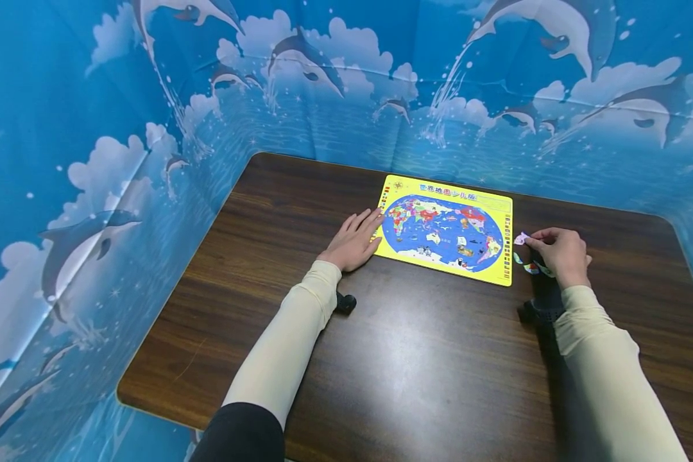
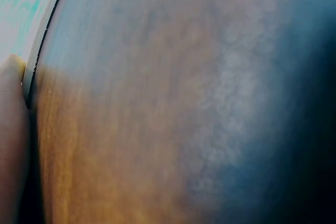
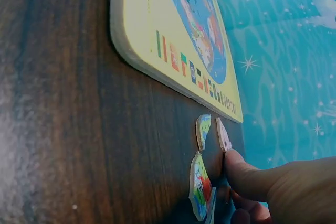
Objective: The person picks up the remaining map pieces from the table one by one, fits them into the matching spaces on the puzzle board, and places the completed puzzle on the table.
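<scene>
Yellow-edged world map board (image 1: 447, 230) is lying flat between your two hands, right off the fingertips of your left hand (image 1: 355, 242). Those left fingers are pretty much straight, resting over the board's edge, not curled round anything. Your left wrist cam is mostly blurry wood, but it does catch a digit up against the board's side.

Your right hand (image 1: 566, 253) has its thumb and index finger pinching a small pinkish piece (image 3: 223, 136), just beside the flag-printed edge and apart from it. Just on your side of those right fingertips you've got a green-and-blue piece (image 3: 203, 131) and a multicoloured piece (image 3: 200, 187), both on the dark wood table (image 1: 427, 346). Past your fingers there's a dolphin-print curtain (image 1: 323, 122).
</scene>
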A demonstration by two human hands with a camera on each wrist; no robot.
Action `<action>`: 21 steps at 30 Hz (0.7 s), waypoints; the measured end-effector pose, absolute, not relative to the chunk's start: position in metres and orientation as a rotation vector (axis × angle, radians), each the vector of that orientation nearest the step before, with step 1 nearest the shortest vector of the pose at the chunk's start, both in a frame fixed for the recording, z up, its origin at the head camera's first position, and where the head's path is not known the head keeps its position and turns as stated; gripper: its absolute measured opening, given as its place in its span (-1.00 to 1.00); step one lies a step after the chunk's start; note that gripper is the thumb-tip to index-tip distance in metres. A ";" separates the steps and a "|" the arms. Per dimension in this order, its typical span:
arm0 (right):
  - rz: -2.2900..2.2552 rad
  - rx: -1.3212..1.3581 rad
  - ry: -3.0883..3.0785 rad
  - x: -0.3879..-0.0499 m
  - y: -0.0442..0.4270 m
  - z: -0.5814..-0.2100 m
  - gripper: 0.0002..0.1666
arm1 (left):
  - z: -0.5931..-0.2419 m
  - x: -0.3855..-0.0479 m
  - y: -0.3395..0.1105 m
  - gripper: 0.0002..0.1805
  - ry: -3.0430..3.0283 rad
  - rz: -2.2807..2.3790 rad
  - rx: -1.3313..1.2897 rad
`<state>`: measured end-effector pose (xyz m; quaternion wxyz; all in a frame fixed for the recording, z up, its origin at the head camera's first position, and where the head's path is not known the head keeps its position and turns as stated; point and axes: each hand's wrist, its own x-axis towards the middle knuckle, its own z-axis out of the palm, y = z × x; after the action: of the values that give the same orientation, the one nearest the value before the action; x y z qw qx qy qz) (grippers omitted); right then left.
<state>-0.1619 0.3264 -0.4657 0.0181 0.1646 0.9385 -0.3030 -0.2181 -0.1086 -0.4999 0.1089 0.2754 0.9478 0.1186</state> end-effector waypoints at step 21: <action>-1.022 0.514 2.793 -0.167 0.327 -0.460 -0.46 | -0.498 -0.217 -0.108 -0.31 2.792 0.390 0.818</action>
<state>-0.1668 0.3266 -0.4602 0.0616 0.1700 0.9237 -0.3378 -0.2165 -0.1078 -0.4984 0.1030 0.2771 0.9461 0.1321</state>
